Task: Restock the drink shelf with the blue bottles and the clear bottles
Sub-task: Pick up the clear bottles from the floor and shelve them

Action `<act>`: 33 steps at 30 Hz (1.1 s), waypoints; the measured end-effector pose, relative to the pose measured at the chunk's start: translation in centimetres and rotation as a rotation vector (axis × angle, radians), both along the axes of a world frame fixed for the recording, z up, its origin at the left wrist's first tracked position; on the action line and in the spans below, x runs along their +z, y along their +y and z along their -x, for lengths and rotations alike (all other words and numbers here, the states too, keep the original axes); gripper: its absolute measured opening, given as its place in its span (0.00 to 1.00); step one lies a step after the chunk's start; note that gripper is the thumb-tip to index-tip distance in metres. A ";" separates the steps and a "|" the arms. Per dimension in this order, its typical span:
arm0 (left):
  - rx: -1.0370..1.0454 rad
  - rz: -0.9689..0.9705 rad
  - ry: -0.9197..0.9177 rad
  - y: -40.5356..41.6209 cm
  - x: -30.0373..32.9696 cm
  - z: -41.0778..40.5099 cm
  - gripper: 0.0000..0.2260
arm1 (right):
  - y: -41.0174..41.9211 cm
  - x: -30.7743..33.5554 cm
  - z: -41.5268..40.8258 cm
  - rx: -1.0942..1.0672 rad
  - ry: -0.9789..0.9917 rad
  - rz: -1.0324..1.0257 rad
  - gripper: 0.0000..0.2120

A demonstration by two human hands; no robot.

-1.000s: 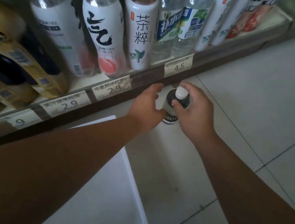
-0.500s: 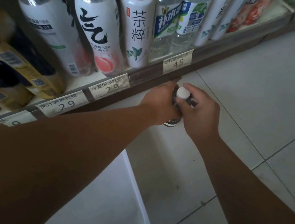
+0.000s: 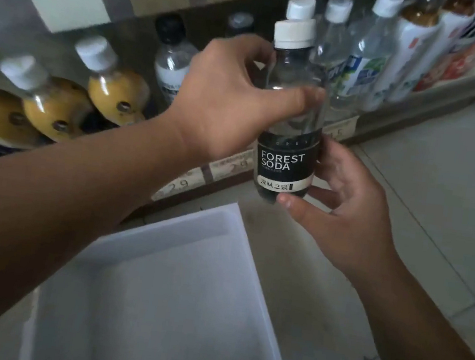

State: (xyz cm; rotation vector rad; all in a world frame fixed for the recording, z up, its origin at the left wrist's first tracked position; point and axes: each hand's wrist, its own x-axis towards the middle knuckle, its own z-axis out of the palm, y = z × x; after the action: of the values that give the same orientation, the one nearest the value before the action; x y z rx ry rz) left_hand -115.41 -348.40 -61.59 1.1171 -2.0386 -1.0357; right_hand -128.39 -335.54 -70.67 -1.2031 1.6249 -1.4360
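A clear bottle [image 3: 288,159] with a white cap and a black "FOREST SODA" label is upright in the air in front of the low drink shelf [image 3: 353,128]. My left hand [image 3: 228,101] wraps its upper body. My right hand [image 3: 347,205] cups its base from the right, thumb under the label. Behind it on the shelf stand clear bottles [image 3: 362,57] with white caps and blue-green labels.
A white plastic bin [image 3: 156,298] lies on the tiled floor below my arms, nothing visible inside. Yellow juice bottles [image 3: 59,110] lean at the shelf's left. White and red labelled bottles [image 3: 420,46] fill the right. Price tags [image 3: 175,187] line the shelf edge.
Both hands have lifted the soda bottle off the floor up to shelf height. The camera has tilted up, showing more of the shelf and the bin.
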 end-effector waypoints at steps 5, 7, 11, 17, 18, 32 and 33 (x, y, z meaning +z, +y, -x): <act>0.011 0.208 -0.063 0.3 7.5 -3.6 0.22 | -2.3 5.8 -3.0 0.001 0.101 0.094 0.40; 0.000 0.301 -0.058 0.2 10.9 -5.0 0.23 | -3.2 8.7 -4.2 -0.013 0.184 0.137 0.42; -0.002 0.458 -0.109 -0.8 17.0 -6.7 0.19 | -6.1 14.2 -5.2 0.019 0.271 0.261 0.38; 0.016 0.738 -0.294 -3.2 23.9 -6.9 0.34 | -10.7 20.5 -4.4 0.008 0.399 0.346 0.32; 0.019 0.805 -0.323 -3.8 24.5 -6.6 0.35 | -11.5 21.0 -4.2 -0.003 0.415 0.339 0.32; 0.178 0.963 -0.985 -12.2 26.2 -1.9 0.34 | -21.6 21.0 -3.2 0.016 0.585 0.207 0.26; 0.181 0.983 -1.009 -12.5 26.2 -1.9 0.33 | -21.9 20.8 -3.3 0.028 0.597 0.195 0.26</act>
State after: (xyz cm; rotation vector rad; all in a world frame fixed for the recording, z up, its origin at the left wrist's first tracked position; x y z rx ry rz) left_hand -113.51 -360.93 -35.43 1.2763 -2.5499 0.7997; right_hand -125.07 -357.49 -49.88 -1.8929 1.8601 -1.3104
